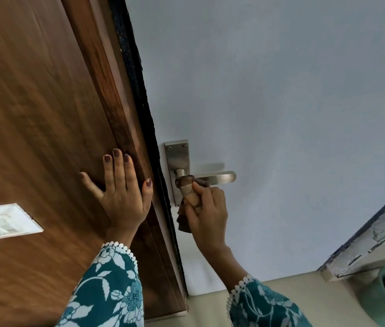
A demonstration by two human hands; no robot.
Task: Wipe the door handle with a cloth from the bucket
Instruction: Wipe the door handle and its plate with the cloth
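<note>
Head view: left hand spread flat, holding nothing, braced on the wooden door frame. Right hand closed around a brown cloth, pressed against the steel lever handle near its neck. Soft, limp, likely damp; best bunched firmly.

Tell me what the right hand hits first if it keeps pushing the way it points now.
Likely the door handle: the right hand presses the cloth against its neck, with the metal backplate and door just behind. Depth is hard to judge here.
</note>
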